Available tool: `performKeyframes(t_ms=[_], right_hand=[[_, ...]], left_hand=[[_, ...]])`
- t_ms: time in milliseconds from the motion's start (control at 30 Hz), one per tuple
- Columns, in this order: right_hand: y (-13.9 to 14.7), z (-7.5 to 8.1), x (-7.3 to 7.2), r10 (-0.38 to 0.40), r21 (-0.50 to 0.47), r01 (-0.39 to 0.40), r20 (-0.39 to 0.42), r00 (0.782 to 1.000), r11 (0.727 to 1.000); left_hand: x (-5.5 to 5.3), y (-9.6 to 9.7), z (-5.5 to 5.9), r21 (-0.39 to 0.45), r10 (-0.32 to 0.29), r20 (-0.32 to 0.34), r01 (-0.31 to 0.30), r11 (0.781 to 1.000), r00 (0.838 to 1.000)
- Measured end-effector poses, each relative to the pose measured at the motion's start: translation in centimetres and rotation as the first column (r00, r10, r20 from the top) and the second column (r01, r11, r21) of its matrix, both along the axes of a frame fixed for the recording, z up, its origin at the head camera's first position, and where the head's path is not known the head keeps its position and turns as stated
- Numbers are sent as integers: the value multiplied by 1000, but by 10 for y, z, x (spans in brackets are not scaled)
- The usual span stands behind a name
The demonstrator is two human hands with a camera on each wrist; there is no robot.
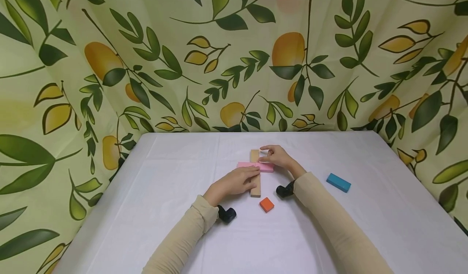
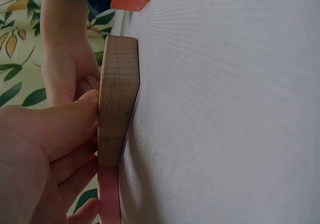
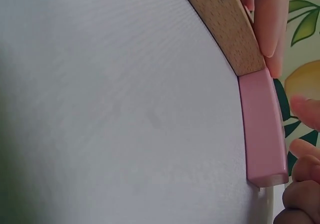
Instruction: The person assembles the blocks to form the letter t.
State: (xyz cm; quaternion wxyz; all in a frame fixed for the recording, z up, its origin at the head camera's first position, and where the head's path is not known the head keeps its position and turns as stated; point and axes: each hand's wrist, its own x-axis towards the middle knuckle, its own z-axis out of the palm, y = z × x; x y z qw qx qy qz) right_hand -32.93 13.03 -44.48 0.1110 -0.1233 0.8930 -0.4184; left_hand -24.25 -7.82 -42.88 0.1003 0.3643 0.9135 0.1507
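Observation:
On the table, two pink blocks, a left one and a right one, meet end to end. A far wooden block and a near wooden block extend from them, forming a cross. My left hand rests on the near wooden block and the middle of the pink pair, its thumb touching the wood's top edge in the left wrist view. Beside the far wooden block is my right hand, index finger and thumb apart. Contact there is unclear. In the right wrist view its fingertips are above the right pink block.
A small orange block lies on the near side of the cross. Farther right is a blue block. A leaf-and-fruit patterned curtain hangs behind the white-covered table.

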Motion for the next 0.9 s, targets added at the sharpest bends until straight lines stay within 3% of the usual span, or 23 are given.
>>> performKeyframes(t_ms=[433, 667, 900], right_hand=[[3, 3, 7, 14, -20, -14, -6, 1000, 1000], [3, 6, 13, 12, -42, -12, -5, 1000, 999], [4, 9, 18, 25, -63, -26, -19, 1000, 998]], left_hand=[[0, -1, -1, 34, -11, 25, 10, 999, 1000], [0, 0, 0, 23, -24, -7, 24, 999, 1000], [0, -1, -1, 24, -17, 4, 17, 1000, 1000]])
